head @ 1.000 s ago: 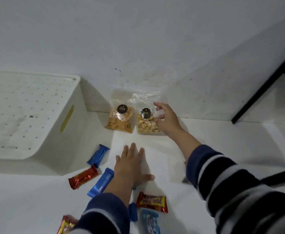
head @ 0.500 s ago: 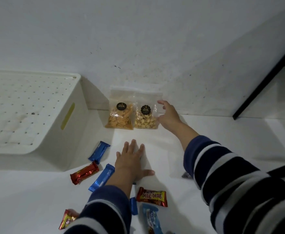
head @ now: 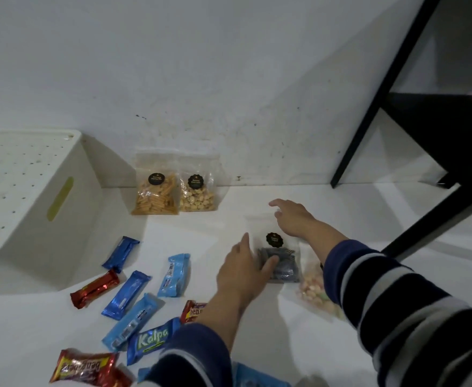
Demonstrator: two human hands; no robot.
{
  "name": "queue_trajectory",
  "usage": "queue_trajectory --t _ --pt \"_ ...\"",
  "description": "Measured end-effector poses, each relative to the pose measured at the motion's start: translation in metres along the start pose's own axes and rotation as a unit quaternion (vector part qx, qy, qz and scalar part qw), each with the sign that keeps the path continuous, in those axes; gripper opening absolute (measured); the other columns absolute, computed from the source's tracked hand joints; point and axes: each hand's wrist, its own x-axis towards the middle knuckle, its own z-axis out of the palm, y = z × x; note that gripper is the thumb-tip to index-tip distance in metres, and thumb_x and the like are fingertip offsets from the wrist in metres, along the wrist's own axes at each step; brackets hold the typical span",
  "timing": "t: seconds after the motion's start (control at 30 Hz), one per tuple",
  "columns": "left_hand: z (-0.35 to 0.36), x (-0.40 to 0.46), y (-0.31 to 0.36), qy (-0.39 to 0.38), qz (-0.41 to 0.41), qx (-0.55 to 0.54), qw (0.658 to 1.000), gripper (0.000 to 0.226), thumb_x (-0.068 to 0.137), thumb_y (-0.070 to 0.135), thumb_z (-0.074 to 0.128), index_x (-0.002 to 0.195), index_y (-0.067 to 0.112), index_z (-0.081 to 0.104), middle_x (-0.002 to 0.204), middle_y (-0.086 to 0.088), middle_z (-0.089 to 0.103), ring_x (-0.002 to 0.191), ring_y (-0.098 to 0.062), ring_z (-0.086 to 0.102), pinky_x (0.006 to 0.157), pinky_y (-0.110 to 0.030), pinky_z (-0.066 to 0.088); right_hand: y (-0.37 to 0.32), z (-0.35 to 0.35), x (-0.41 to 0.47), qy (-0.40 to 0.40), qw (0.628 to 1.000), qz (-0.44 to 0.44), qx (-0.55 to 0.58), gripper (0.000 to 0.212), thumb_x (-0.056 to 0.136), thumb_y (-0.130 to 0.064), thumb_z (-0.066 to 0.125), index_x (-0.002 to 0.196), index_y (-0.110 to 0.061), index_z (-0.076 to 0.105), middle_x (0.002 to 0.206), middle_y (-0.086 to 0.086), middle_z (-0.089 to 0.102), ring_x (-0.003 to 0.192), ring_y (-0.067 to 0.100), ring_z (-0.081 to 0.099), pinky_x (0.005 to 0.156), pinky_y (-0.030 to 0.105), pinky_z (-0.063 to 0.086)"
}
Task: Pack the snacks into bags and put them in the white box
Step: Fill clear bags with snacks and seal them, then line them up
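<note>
Two clear snack bags lean on the wall: a bag of orange sticks (head: pixel 155 194) and a bag of pale nuts (head: pixel 199 192). A third clear bag with dark contents (head: pixel 281 258) lies flat on the floor. My left hand (head: pixel 243 270) rests against its left side, thumb on the dark contents. My right hand (head: pixel 295 217) hovers over the bag's top edge with fingers extended. A bag of pale round snacks (head: pixel 314 291) lies partly under my right sleeve. The white box (head: pixel 31 191) stands at the left. Several wrapped bars lie loose, among them a red bar (head: pixel 94 288) and a blue bar (head: pixel 126 294).
A black metal furniture frame (head: pixel 369 107) rises at the right, with a lower rail (head: pixel 430 222) angling across the floor near my right arm. More wrappers, including a Kalpa bar (head: pixel 152 342) and a red Beng-Beng wrapper (head: pixel 84 368), crowd the lower left.
My right hand has left the nut bag at the wall and pulled back to the right. My left hand has moved right onto the dark-filled bag, which was not in view earlier.
</note>
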Motion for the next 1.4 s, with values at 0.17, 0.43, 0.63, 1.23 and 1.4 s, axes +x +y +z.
queue_trajectory --t 0.17,0.43,0.63,1.23,1.4 --pt "0.024 -0.006 0.003 0.041 0.022 -0.057 0.997 0.090 0.087 0.040 0.063 0.153 0.020 0.006 0.142 -0.003 0.044 0.129 -0.021 0.044 0.100 -0.034 0.043 0.018 0.011 -0.001 0.034 0.994 0.044 0.093 0.047 0.099 -0.011 0.033 0.144 -0.023 0.034 0.145 0.013 0.039 0.118 0.029 0.051 0.092 0.033 0.046" --pt "0.024 -0.039 -0.025 0.028 0.026 -0.181 0.983 0.095 0.084 0.018 0.070 0.150 0.042 0.006 0.127 0.003 0.060 0.113 -0.014 0.059 0.101 -0.040 0.046 0.003 -0.034 -0.041 0.013 0.923 0.117 0.367 0.052 0.092 -0.002 0.056 0.141 -0.013 0.041 0.120 0.017 0.056 0.065 0.017 0.056 0.065 0.023 0.052" --pt "0.021 -0.078 -0.038 -0.003 0.084 -0.124 0.989 0.109 0.082 0.015 0.071 0.135 0.065 -0.010 0.120 0.002 0.063 0.107 -0.014 0.061 0.095 -0.039 0.049 0.011 -0.046 -0.103 -0.028 0.979 0.022 0.203 0.013 0.084 -0.003 0.068 0.093 -0.011 0.072 0.091 0.009 0.070 0.076 0.017 0.062 0.084 0.031 0.054" --pt "0.032 -0.110 -0.037 -0.058 0.134 -0.040 0.988 0.103 0.083 0.019 0.072 0.148 0.044 -0.003 0.128 -0.006 0.056 0.120 -0.022 0.052 0.095 -0.032 0.043 0.048 -0.044 -0.172 0.011 0.996 0.015 0.091 0.020 0.079 -0.001 0.072 0.098 -0.008 0.076 0.102 0.008 0.073 0.098 0.021 0.067 0.090 0.030 0.054" --pt "0.036 -0.112 -0.040 -0.067 0.137 -0.048 0.987 0.107 0.082 0.018 0.073 0.144 0.055 -0.006 0.122 -0.004 0.059 0.113 -0.022 0.058 0.097 -0.042 0.047 0.052 -0.033 -0.174 0.065 0.995 0.026 0.077 0.016 0.082 -0.002 0.068 0.090 -0.013 0.077 0.101 0.002 0.073 0.096 0.016 0.066 0.074 0.021 0.050"
